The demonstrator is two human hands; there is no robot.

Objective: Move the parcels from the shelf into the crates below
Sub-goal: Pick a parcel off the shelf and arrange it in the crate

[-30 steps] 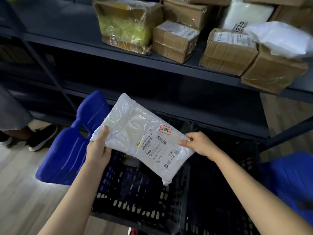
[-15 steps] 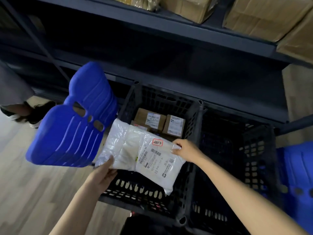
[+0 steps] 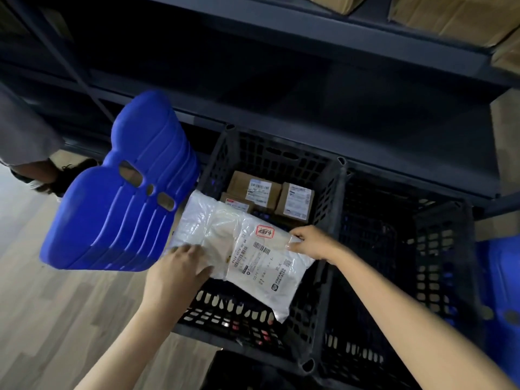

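Observation:
A white plastic mailer parcel [image 3: 239, 243] with a barcode label and a red stamp lies across the inside of the left black crate [image 3: 329, 175]. My left hand [image 3: 177, 274] rests flat on its near left edge, fingers spread. My right hand [image 3: 312, 243] pinches its right edge at the crate's dividing wall. Three small cardboard parcels [image 3: 270, 195] lie at the crate's far end. Cardboard boxes [image 3: 447, 15] stand on the shelf above.
A second black crate [image 3: 439, 249] stands to the right. A stack of blue plastic seats [image 3: 121, 204] leans left of the crates. Another blue thing [image 3: 501, 291] sits at far right. A person's leg and shoe [image 3: 50, 175] are at left, on a wooden floor.
The view has tilted down from the shelf to the crates. Both hands have lowered the white parcel into the left crate, and my left hand now lies flatter on it.

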